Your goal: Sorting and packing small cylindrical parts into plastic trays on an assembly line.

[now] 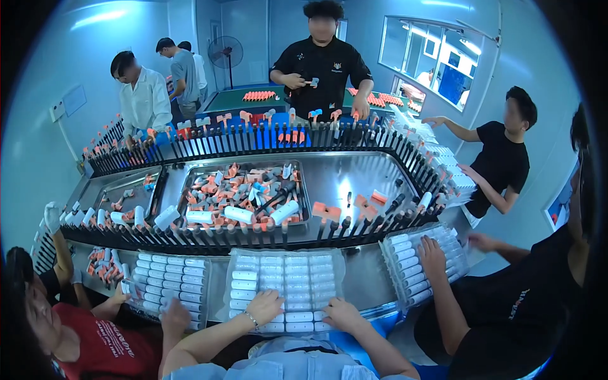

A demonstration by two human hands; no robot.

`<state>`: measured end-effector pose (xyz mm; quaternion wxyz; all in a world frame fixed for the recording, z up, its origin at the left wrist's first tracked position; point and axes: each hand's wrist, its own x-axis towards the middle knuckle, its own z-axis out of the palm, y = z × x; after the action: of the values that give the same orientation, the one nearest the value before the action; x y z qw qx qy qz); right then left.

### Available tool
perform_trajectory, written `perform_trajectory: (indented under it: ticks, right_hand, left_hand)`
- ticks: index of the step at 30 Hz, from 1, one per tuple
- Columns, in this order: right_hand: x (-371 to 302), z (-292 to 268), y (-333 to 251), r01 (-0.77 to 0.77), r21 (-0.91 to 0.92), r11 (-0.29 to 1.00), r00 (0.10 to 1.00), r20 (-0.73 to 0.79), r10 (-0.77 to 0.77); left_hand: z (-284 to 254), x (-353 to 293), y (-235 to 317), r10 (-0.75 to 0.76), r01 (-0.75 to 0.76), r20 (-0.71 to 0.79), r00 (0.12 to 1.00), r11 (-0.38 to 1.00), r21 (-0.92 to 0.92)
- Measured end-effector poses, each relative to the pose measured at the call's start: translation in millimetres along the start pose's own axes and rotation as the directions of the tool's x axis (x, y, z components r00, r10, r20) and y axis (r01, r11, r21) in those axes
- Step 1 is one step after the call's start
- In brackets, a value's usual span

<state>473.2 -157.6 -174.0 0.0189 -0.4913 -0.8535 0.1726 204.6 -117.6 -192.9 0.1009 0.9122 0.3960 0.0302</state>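
A clear plastic blister tray (235, 258) lies in front of me, with rows of white rounded casings (297, 327) in its pockets at the left and front. Over the tray's front left part rests my left hand (265, 307), a bracelet at its wrist, its fingers lying across the casings. My right hand (342, 313) is at the tray's front right edge, fingertips apart and touching the end of a white casing. Neither hand visibly lifts anything. The back and right pockets look translucent; whether they hold casings I cannot tell.
A loop of black upright posts (266, 237) carries white and orange pieces around a metal tray (309, 196) heaped with orange and grey parts. Similar blister trays stand left (204, 285) and right (387, 256), with co-workers' hands on them. Other people stand around the loop.
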Motion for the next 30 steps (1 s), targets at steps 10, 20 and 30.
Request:
perform_trajectory:
  ticks: [10, 20, 30]
  right_hand:
    - [7.5, 6.9, 14.2, 0.049, 0.027, 0.998, 0.990, -0.132, -0.045]
    - [0.3, 21.8, 11.2, 0.117, 0.113, 0.987, 0.964, -0.254, -0.085]
    - [4.8, 17.0, 38.8, 0.180, 0.180, 0.967, 0.949, -0.291, -0.122]
  left_hand:
    - [-31.8, 24.3, -24.6, -0.480, 0.134, -0.434, 0.762, 0.773, -0.620]
    - [-169.2, 164.7, -37.5, 0.243, -0.279, -0.465, 0.851, 0.960, -0.010]
    - [-154.7, 187.7, -87.0, -0.447, 0.455, -0.181, 0.876, 0.890, 0.005]
